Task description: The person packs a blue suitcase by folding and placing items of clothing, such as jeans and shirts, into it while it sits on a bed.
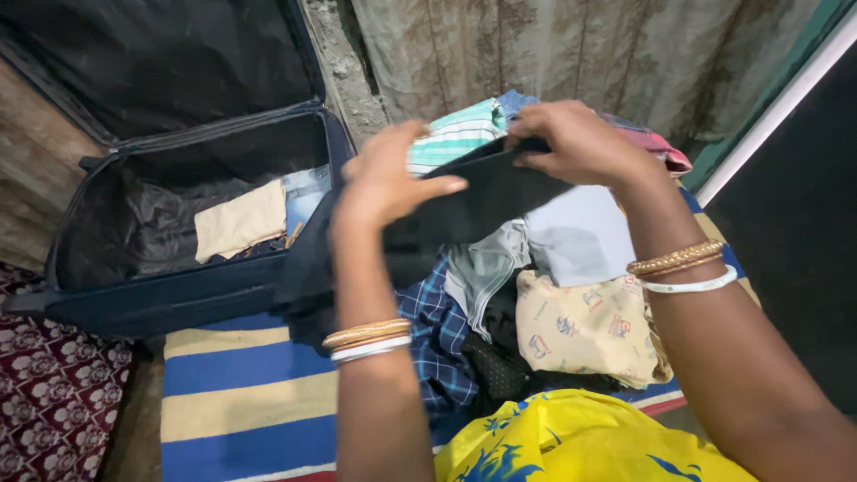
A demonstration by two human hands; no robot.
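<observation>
both hands are up over the striped mat (241, 393), holding a black garment (464, 210) stretched between them. the left hand (384, 178) grips its near end with the thumb laid across the cloth, and the right hand (580, 143) pinches the far end, fingers curled over the edge. the garment hangs clear of the mat, above a loose heap of clothes (536, 295) at the mat's far right part: a blue checked shirt (437, 330), a cream printed piece (589, 326), a grey piece and a teal striped one (455, 134) behind the hands. the garment's lower fold drapes toward the rim of an open dark blue suitcase (178, 295) off the mat's far left corner, lid propped back, with a folded cream cloth (239, 221) and some denim inside. gold and white bangles sit on both wrists. a patterned maroon cloth (49, 393) lies beside the mat's left edge.
</observation>
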